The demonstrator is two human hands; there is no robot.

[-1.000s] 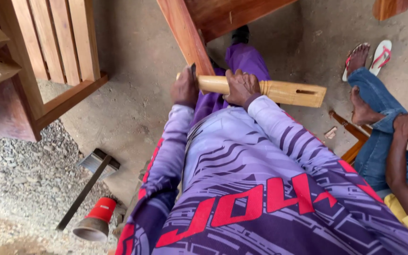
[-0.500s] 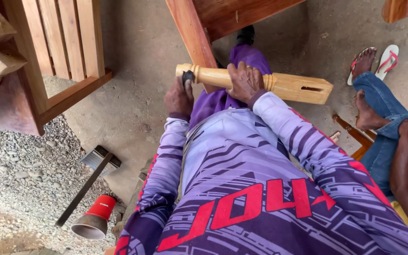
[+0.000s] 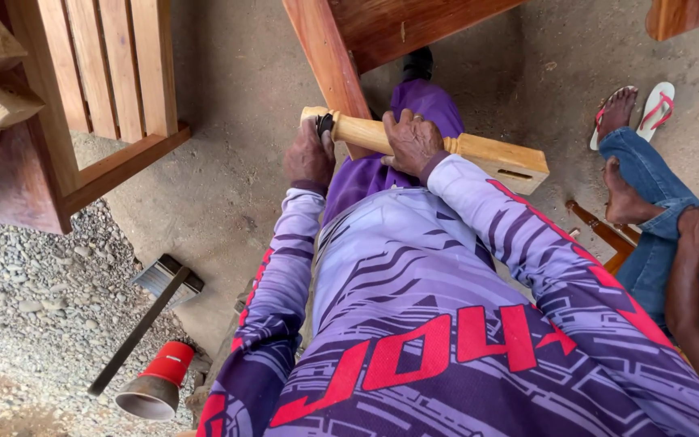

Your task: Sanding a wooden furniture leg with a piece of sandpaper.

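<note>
- The right hand (image 3: 413, 139) grips the middle of a pale wooden leg (image 3: 430, 146), round at one end and square at the other.
- The leg lies across the person's lap, touching a reddish wooden frame (image 3: 329, 57).
- The left hand (image 3: 311, 154) is closed around a small dark tool (image 3: 325, 124) at the round end.
- It looks like smoothing work; the tool should stay flat on the wood.
- A hammer (image 3: 151, 311) and a red cone-shaped cup (image 3: 158, 382) lie on the gritty ground.
</note>
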